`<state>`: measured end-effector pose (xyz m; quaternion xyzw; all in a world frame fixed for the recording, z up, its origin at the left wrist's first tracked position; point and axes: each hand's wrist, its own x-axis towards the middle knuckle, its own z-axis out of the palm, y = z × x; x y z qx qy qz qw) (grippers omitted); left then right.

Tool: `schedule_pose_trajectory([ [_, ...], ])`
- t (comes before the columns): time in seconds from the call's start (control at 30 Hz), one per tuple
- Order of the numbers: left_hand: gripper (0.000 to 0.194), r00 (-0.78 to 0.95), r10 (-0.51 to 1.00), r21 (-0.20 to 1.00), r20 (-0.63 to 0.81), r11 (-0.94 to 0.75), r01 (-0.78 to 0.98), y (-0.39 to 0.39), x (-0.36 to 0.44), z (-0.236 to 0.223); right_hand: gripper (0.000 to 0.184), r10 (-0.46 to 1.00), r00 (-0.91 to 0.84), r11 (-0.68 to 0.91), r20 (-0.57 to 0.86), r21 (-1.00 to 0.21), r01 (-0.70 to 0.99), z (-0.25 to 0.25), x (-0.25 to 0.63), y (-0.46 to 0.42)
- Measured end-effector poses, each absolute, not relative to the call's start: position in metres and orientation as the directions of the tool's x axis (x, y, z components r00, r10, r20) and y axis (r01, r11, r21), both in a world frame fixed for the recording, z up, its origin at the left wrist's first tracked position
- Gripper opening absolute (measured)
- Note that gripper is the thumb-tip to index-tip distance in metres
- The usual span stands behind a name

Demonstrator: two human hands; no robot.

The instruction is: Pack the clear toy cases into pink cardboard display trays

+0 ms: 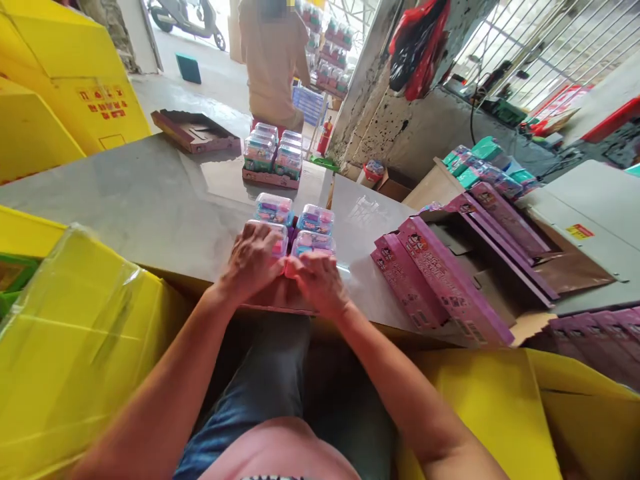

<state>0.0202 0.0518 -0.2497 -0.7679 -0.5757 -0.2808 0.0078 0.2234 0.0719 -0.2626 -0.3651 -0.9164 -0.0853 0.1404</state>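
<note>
Two pairs of small clear-lidded plastic boxes stand in front of me on the table, with pink, purple and blue contents. My left hand (254, 255) is curled over the near left box (277, 241). My right hand (323, 277) has its fingers bent over the near edge of the near right box (314, 244). Behind these sit a far left box (274, 208) and a far right box (317, 219), untouched. A pink cardboard tray (280, 297) shows beneath my hands, its near part bare. My palms and fingertips hide some of the contact.
Farther back is a filled display tray (270, 177), beside an open flat carton (200, 137). Pink cartons (445, 280) are stacked on the right. Yellow boxes (85, 347) flank me. A person (275, 67) stands beyond the table (150, 200).
</note>
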Motion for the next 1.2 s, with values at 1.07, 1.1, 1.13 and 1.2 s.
schedule_pose_trajectory([
  [1.07,0.055,0.273,0.960,0.578,0.065,-0.259,0.774,0.007,-0.001,-0.314,0.052,0.472,-0.880,0.539,0.056,-0.808,0.238,-0.316,0.167,0.117],
  [1.1,0.050,0.255,0.964,0.560,0.073,-0.251,0.789,0.008,-0.010,-0.315,0.050,0.463,-0.883,0.537,0.076,-0.817,0.211,-0.320,0.161,0.118],
  [1.13,0.046,0.237,0.968,0.537,0.080,-0.242,0.808,0.009,-0.018,-0.317,0.050,0.472,-0.877,0.528,0.086,-0.824,0.203,-0.324,0.156,0.120],
  [1.2,0.037,0.210,0.973,0.499,0.090,-0.227,0.836,0.011,-0.028,-0.323,0.055,0.504,-0.861,0.494,0.076,-0.843,0.214,-0.330,0.147,0.126],
])
